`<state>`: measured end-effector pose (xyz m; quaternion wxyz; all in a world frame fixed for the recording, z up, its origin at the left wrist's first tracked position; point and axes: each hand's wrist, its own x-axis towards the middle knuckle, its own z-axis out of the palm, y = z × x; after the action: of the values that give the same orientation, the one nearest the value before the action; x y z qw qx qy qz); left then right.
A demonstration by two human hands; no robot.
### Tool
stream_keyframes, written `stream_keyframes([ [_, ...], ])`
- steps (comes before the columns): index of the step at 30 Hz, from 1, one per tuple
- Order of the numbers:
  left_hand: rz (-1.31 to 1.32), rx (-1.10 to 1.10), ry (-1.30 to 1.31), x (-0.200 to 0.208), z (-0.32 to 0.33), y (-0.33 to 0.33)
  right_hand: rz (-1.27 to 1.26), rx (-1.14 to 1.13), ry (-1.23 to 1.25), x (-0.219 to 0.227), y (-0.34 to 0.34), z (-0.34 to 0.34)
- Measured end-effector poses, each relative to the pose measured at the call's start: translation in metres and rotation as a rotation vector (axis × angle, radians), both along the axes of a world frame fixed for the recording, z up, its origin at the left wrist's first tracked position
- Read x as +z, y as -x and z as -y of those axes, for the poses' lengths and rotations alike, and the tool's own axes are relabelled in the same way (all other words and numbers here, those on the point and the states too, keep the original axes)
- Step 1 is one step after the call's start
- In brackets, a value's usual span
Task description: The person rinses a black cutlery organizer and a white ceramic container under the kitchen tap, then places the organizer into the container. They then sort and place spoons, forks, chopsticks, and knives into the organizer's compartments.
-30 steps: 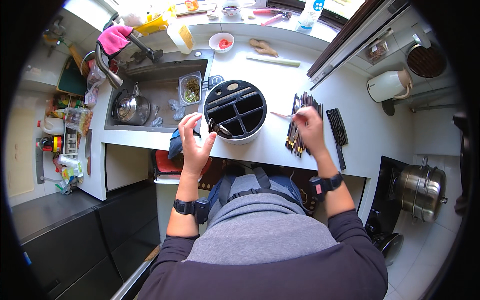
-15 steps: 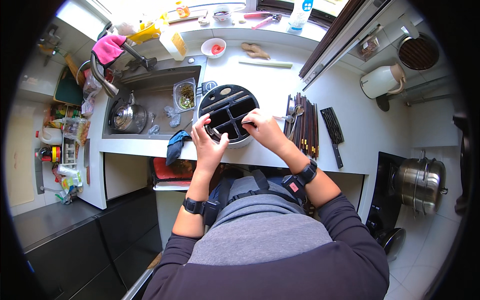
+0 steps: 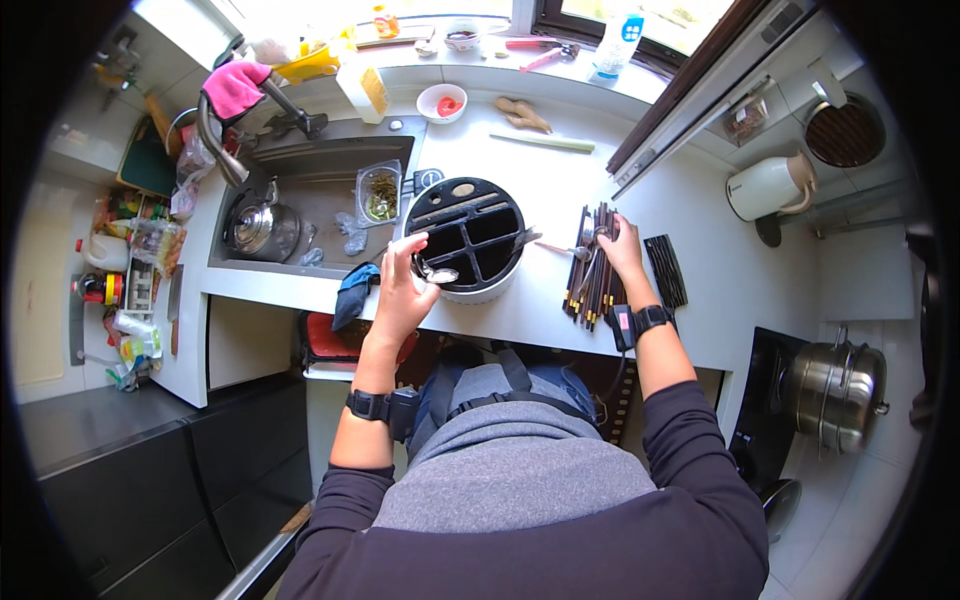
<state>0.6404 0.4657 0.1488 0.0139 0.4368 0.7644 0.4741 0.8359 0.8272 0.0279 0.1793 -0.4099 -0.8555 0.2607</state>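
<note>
- Head view: left hand (image 3: 403, 290) pinches a small metal spoon (image 3: 437, 274) at the round black divided cutlery holder (image 3: 468, 235)
- right hand (image 3: 622, 250) – fingers curled around dark wooden chopsticks (image 3: 592, 268) on the white counter (image 3: 690, 220)

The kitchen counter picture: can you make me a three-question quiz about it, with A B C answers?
1. Where is the kettle?
A. in the sink
B. on the floor
C. in the caddy
2. What colour is the cloth on the tap?
A. green
B. pink
C. black
3. What is the left hand doing?
A. resting flat
B. holding a spoon
C. gripping the jug

Answers: 1 A, it sits in the basin; 2 B, plainly pink; 3 B, the spoon is at the round black caddy, while the right hand rests on the chopsticks.
</note>
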Motion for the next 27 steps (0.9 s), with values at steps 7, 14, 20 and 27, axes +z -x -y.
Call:
stream_keyframes([
  [7,-0.053,0.037,0.042,0.004,0.001,-0.01,0.148,-0.045,0.049,-0.06,-0.007,-0.016],
  [14,-0.012,0.089,0.032,0.007,0.014,-0.02,-0.22,0.05,0.111,0.079,-0.031,0.01],
  [20,-0.026,0.141,-0.012,0.009,0.014,-0.022,-0.938,0.377,0.189,0.215,-0.012,0.089],
  [27,-0.092,0.094,0.039,0.016,0.006,-0.018,-0.791,0.551,-0.073,0.219,0.053,0.156],
])
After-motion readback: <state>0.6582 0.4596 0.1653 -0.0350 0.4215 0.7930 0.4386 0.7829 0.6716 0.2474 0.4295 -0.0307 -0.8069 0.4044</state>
